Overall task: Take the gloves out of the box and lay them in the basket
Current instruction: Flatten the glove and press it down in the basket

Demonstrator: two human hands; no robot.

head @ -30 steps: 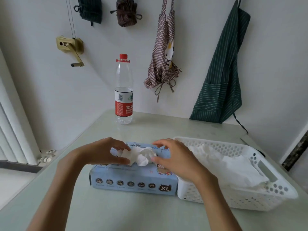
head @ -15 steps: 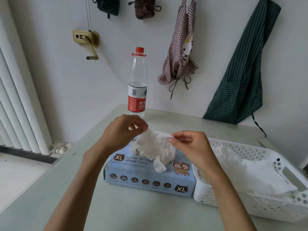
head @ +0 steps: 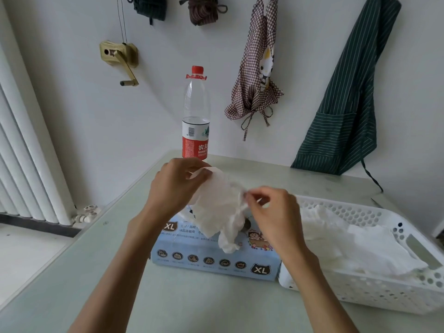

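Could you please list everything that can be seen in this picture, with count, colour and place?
glove: one, white, crumpled, held up above the box between both hands
box: one, light blue, marked XL, on the table left of the basket
basket: one, white, perforated, on the table at right
gloves in basket: white, heaped, count unclear
table: one, pale green
water bottle: one, clear with red cap and red label, upright at the table's far edge
checked apron: one, red and white, hanging on the wall
striped apron: one, dark green, hanging on the wall at right
crank handle: one, brass-coloured, on the wall at left
radiator: one, white, far left
left hand: pinches the glove's upper edge
right hand: pinches the glove's right side
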